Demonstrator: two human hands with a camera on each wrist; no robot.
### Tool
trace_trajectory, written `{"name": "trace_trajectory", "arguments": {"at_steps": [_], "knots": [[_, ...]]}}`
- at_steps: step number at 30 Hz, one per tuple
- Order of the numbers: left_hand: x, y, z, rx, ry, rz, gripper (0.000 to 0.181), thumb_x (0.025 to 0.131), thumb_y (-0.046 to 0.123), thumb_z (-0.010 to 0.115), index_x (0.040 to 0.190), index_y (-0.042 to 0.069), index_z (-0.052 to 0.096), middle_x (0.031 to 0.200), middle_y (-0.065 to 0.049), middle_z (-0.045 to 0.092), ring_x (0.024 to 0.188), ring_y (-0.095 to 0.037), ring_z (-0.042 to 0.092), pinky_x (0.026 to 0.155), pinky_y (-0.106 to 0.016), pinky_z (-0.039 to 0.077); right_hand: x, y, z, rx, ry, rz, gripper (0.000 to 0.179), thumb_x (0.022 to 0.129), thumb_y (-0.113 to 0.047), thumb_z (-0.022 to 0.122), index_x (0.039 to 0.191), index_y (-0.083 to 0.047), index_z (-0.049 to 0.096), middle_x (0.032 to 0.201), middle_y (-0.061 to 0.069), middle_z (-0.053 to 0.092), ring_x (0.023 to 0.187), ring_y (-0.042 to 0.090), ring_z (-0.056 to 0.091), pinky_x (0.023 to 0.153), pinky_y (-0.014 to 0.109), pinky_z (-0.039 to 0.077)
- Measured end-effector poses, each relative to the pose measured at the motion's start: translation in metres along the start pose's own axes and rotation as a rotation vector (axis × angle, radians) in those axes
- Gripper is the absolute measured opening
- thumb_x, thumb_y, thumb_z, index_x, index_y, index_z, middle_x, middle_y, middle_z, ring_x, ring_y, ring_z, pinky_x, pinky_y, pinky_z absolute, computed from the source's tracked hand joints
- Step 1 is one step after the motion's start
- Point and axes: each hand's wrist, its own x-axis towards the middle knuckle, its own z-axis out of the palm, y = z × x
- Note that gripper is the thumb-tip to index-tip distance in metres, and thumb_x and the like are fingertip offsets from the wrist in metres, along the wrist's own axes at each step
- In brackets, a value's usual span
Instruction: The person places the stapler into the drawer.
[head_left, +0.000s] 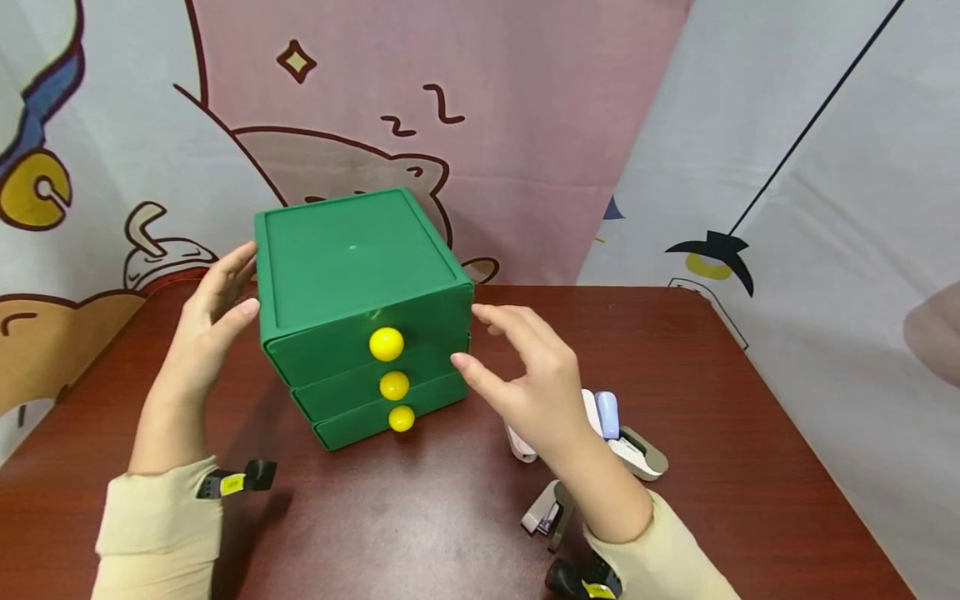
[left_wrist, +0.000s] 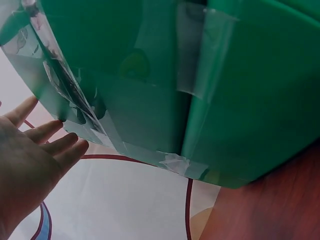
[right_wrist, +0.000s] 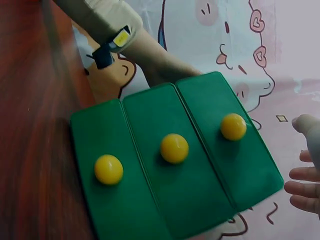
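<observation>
A green drawer box (head_left: 360, 258) with three stacked drawers stands on the table, a round yellow knob (head_left: 386, 343) on the front of each. The left hand (head_left: 217, 312) is at the box's left side, its fingertips right at the wall. In the left wrist view its fingers (left_wrist: 62, 145) are spread and fairly straight beside the green side, where clear tape shows. By the front right corner is the right hand (head_left: 528, 367), thumb and fingers apart with nothing between them. In the right wrist view, all three drawer fronts (right_wrist: 170, 200) look closed.
Behind the right forearm lies a stapler (head_left: 637, 454) beside small white and light-blue items (head_left: 607, 414). A second grey stapler (head_left: 546, 510) is nearer the front, partly hidden by the forearm. A patterned cloth (head_left: 540, 125) hangs behind the brown table (head_left: 420, 525).
</observation>
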Motion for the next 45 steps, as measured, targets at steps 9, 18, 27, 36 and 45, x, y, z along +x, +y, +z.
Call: {"name": "trace_trajectory", "arguments": {"at_steps": [9,18,27,36,45], "knots": [[0.000,-0.001,0.001,-0.013,0.002,0.005,0.056,0.090,0.005,0.052,0.145,0.010,0.041,0.143,-0.010,0.043,0.130,-0.021,0.038,0.095,-0.022,0.034,-0.003,-0.005,0.030,0.026,-0.054,0.034,0.043,0.078,-0.020,0.080,0.114,-0.002,0.066,0.105,0.009,0.065,0.090,0.020,0.061,0.072,0.025,0.048],[0.000,-0.008,0.000,-0.095,-0.015,0.052,0.058,0.089,0.006,0.056,0.145,0.007,0.041,0.141,-0.008,0.046,0.129,-0.022,0.039,0.092,-0.021,0.037,-0.004,-0.006,0.054,0.057,-0.071,0.052,0.038,0.079,-0.019,0.080,0.111,-0.005,0.067,0.101,0.005,0.066,0.087,0.017,0.061,0.079,0.025,0.048],[0.001,-0.012,-0.001,-0.217,-0.044,0.086,0.057,0.090,0.000,0.056,0.144,0.004,0.040,0.141,-0.009,0.045,0.129,-0.025,0.038,0.091,-0.023,0.040,-0.001,-0.009,0.071,0.087,-0.079,0.050,0.037,0.079,-0.017,0.080,0.111,-0.006,0.066,0.098,0.002,0.065,0.080,0.012,0.060,0.075,0.021,0.049],[0.001,-0.012,0.000,-0.266,-0.044,0.075,0.058,0.089,-0.003,0.055,0.145,0.004,0.039,0.144,-0.011,0.040,0.131,-0.027,0.035,0.092,-0.024,0.040,0.000,-0.005,0.078,0.142,-0.060,0.059,0.034,0.079,-0.011,0.080,0.108,-0.003,0.065,0.094,0.003,0.066,0.076,0.011,0.064,0.073,0.019,0.049],[0.000,-0.010,0.003,-0.245,-0.040,0.057,0.059,0.089,0.000,0.057,0.145,0.004,0.038,0.144,-0.011,0.040,0.132,-0.027,0.032,0.093,-0.024,0.039,-0.008,-0.007,0.069,0.154,-0.066,0.019,0.035,0.075,-0.010,0.082,0.105,-0.003,0.065,0.089,0.003,0.066,0.075,0.010,0.063,0.074,0.018,0.049]]}}
